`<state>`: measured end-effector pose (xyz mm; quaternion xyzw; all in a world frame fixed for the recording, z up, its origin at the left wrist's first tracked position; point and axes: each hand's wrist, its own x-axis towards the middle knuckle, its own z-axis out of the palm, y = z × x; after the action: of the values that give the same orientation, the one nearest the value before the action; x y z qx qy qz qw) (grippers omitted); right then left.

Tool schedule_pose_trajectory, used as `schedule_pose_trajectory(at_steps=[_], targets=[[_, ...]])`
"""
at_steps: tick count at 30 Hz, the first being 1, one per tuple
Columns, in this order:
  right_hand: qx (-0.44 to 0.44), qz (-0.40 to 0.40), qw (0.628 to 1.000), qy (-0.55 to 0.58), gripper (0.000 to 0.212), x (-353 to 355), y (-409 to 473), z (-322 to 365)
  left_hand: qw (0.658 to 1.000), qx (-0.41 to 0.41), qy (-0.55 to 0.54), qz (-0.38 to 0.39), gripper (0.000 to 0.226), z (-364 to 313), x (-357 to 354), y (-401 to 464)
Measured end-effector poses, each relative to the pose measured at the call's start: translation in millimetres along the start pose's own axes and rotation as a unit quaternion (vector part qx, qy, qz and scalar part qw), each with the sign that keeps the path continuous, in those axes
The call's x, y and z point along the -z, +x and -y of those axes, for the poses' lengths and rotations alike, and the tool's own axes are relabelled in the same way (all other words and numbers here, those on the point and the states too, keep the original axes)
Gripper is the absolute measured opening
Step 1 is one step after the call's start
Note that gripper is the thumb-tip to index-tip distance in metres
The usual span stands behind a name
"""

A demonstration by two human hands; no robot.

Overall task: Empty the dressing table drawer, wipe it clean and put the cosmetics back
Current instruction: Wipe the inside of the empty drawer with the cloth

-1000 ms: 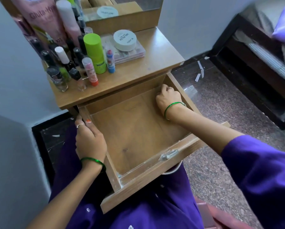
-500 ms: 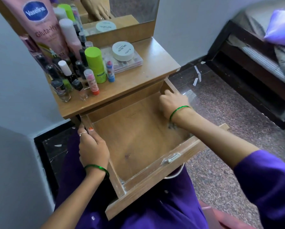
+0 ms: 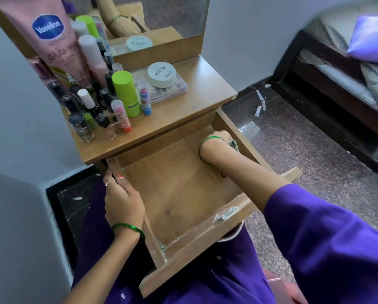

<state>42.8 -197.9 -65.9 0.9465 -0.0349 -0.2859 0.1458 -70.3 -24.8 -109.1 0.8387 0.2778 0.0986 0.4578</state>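
Observation:
The wooden drawer (image 3: 183, 194) stands pulled far out over my lap, with nothing lying on its bare bottom. My left hand (image 3: 123, 198) grips the drawer's left wall near the table. My right hand (image 3: 216, 148) is deep in the far right corner and holds a small grey cloth (image 3: 234, 144) against the right wall. The cloth is mostly hidden by the hand. The cosmetics stand on the table top (image 3: 194, 102): a green stick (image 3: 124, 93), a pink Vaseline tube (image 3: 52, 42), several nail polish bottles (image 3: 89, 115), a white round jar (image 3: 161, 73) on a clear box.
A mirror (image 3: 161, 16) rises behind the table top. The wall (image 3: 19, 106) is close on the left. Speckled floor (image 3: 304, 139) with paper scraps lies to the right, and a dark bed frame (image 3: 337, 88) with bedding stands at the far right.
My right hand has moved with the cloth from mid-drawer to the far right corner. The view has tilted up. My left hand has kept its grip on the left wall.

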Motion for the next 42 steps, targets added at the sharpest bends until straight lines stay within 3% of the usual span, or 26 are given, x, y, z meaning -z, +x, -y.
schedule_pose_trajectory(at_steps=[2, 3, 6, 9, 11, 17, 21, 22, 24, 26, 28, 34, 37, 42], targets=[[-0.026, 0.083, 0.995, -0.038, 0.015, -5, -10, -2, 1.000, 0.001, 0.001, 0.001, 0.040, -2, 0, -2], [-0.029, 0.069, 0.995, -0.071, 0.014, -6, -15, -3, 1.000, 0.002, 0.003, 0.001, 0.040, -2, 0, -1], [-0.005, -0.074, 0.997, 0.003, 0.031, -15, -9, 3, 1.000, 0.003, 0.000, -0.002, 0.040, -2, 1, 1], [0.028, -0.225, 0.972, 0.055, 0.032, -19, 0, 3, 1.000, -0.001, -0.003, -0.001, 0.040, -1, 0, 2], [0.042, -0.243, 0.968, 0.047, 0.033, -26, 12, -3, 1.000, 0.001, -0.004, 0.000, 0.040, -1, 0, 2], [0.027, -0.164, 0.985, 0.036, 0.029, -34, 4, -26, 1.000, 0.012, 0.002, -0.003, 0.042, 3, -2, 4], [0.042, 0.010, 0.996, -0.084, 0.040, -32, -27, -45, 1.000, 0.017, -0.002, 0.005, 0.042, 4, -1, 3], [0.040, 0.014, 0.996, -0.073, 0.041, -29, -31, -49, 1.000, 0.018, -0.005, 0.007, 0.043, 4, -1, 2], [0.039, -0.076, 0.996, 0.038, 0.033, -19, -29, -51, 1.000, 0.019, -0.010, 0.008, 0.042, 4, -2, 2], [0.030, -0.198, 0.967, 0.160, 0.030, -12, -20, -45, 1.000, 0.016, -0.012, 0.006, 0.041, 4, -3, 1], [0.007, -0.249, 0.943, 0.221, 0.037, -9, -8, -33, 1.000, 0.018, -0.018, 0.002, 0.041, 4, -2, 1], [-0.090, -0.159, 0.921, 0.345, 0.036, -24, 18, 14, 0.999, 0.027, -0.041, 0.003, 0.040, 5, -2, 3], [-0.024, -0.163, 0.920, 0.357, 0.031, -24, 10, 52, 0.998, 0.032, -0.046, 0.000, 0.041, 6, -3, 6], [0.212, -0.153, 0.922, 0.285, 0.022, -28, -32, 106, 0.996, 0.051, -0.068, 0.003, 0.040, 8, -2, 10]])
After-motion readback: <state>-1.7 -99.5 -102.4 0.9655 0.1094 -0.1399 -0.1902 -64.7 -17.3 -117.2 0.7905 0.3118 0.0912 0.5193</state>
